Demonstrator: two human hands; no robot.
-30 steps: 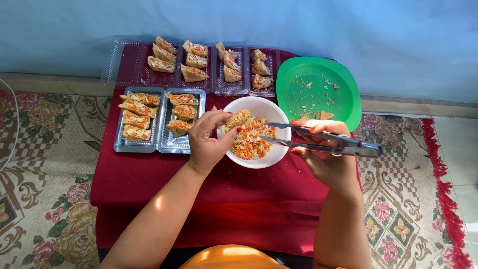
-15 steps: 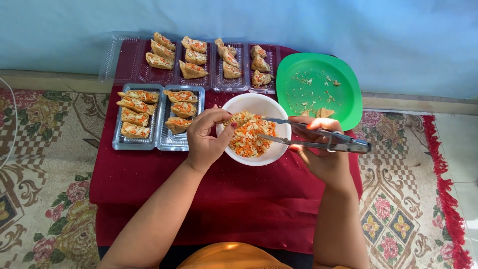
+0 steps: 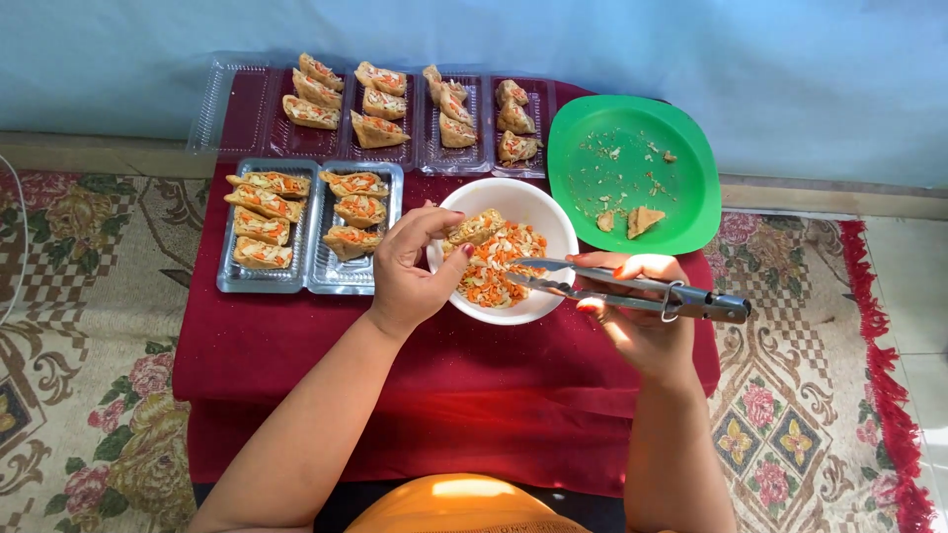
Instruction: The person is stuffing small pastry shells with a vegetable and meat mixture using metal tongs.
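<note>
Filling step in hand, I'd say: left hand (image 3: pixel 410 266) pinches a fried pastry pocket (image 3: pixel 474 227) over the white bowl (image 3: pixel 538 212), grip closed on it. Right hand (image 3: pixel 642 316) is wrapped around metal tongs (image 3: pixel 632 291), tips over the orange-and-white shredded filling (image 3: pixel 499 266) in the bowl; tong tips look nearly together, can't tell if they carry any filling. Next move likely calls for a small pinch of filling steered into the pocket's open mouth, pocket kept mouth-up and steady. Counts: one bowl, one pair of tongs, one green plate (image 3: pixel 681 192) with two pastry scraps plus crumbs. Near clear trays (image 3: pixel 311 281): seven filled pockets, four left, three right. Far clear trays (image 3: pixel 420 153): about twelve, some overlap so not certain. All sits on a low worktop under a dark red cloth (image 3: pixel 296 345).
</note>
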